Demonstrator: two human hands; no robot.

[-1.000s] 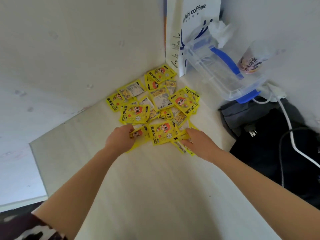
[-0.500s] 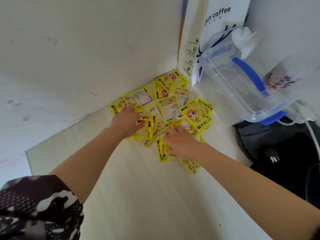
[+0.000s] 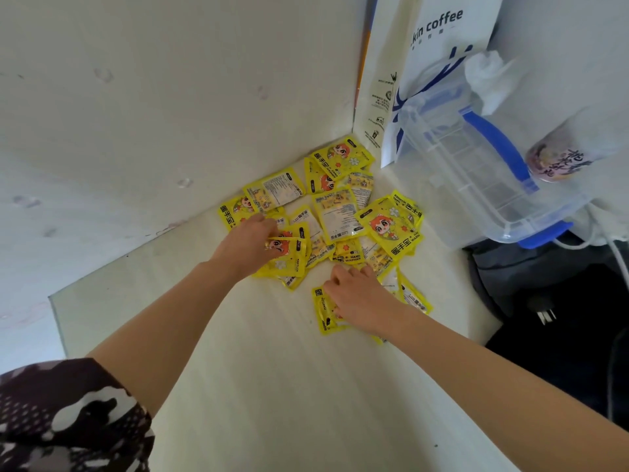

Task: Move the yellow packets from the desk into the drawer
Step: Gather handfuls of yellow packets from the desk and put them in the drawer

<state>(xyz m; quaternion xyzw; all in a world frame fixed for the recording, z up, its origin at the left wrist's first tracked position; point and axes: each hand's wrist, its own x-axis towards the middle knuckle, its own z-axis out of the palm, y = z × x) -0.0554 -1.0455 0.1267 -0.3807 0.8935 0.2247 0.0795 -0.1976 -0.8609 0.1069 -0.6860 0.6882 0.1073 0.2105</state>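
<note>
Yellow packets [image 3: 335, 216] heaped in the desk [image 3: 272, 386] corner, left hand [image 3: 250, 241] reaching in, fingers curled pinching packets, right hand [image 3: 360, 296] palm-down, fingers curled on another packet [image 3: 323, 310], both forearms extended.

We count about seventeen yellow packets [image 3: 335, 218] heaped in the corner of the surface [image 3: 272, 386], though they overlap so much that the exact number cannot be told; several lie face up with a cartoon figure and a few show their printed backs. We see two hands, the left hand [image 3: 250, 243] and the right hand [image 3: 360, 294], and one patterned sleeve [image 3: 68, 417]. Beside the heap we count one white paper bag [image 3: 439, 46], one clear plastic box [image 3: 476, 185] with blue handles, one cup [image 3: 558, 155], one white cable [image 3: 616, 253] and one dark bag [image 3: 561, 301].
</note>
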